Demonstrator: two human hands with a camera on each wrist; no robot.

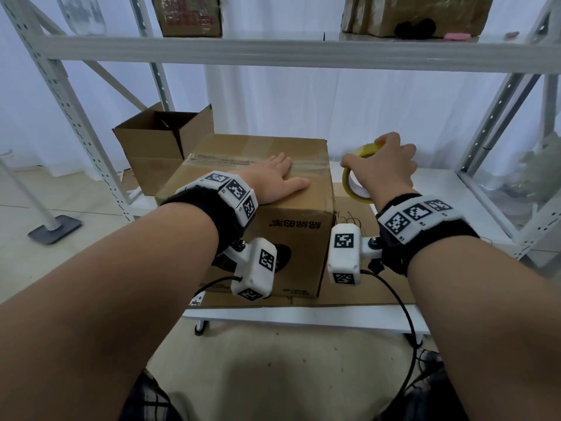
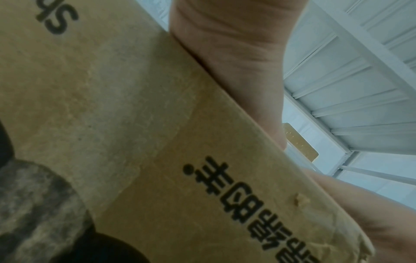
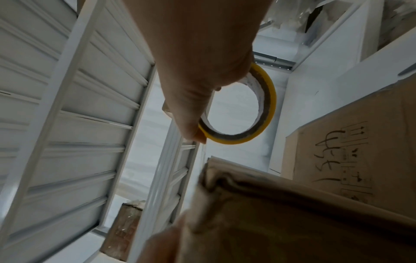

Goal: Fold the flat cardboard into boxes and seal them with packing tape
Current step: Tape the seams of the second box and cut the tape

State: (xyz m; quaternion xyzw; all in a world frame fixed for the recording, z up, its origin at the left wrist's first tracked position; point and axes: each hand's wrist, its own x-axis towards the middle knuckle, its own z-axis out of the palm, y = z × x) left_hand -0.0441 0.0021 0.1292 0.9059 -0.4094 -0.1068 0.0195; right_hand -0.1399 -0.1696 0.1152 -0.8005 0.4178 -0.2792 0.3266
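Note:
A closed brown cardboard box (image 1: 291,247) with black printing stands on the low white shelf. A strip of clear tape (image 1: 230,162) runs along its top seam. My left hand (image 1: 277,177) lies flat on the box top near the right end, fingers straight over the seam. In the left wrist view the palm (image 2: 236,53) presses the box (image 2: 135,142) at its edge. My right hand (image 1: 379,165) holds a yellow roll of packing tape (image 1: 353,180) in the air just right of the box. The right wrist view shows fingers curled round the roll (image 3: 263,110).
An open cardboard box (image 1: 158,144) stands behind on the left. Flat cardboard (image 1: 358,287) lies under and right of the taped box on the white shelf (image 1: 440,189). Metal rack uprights (image 1: 76,123) flank both sides; a shelf beam (image 1: 303,50) with more boxes runs overhead.

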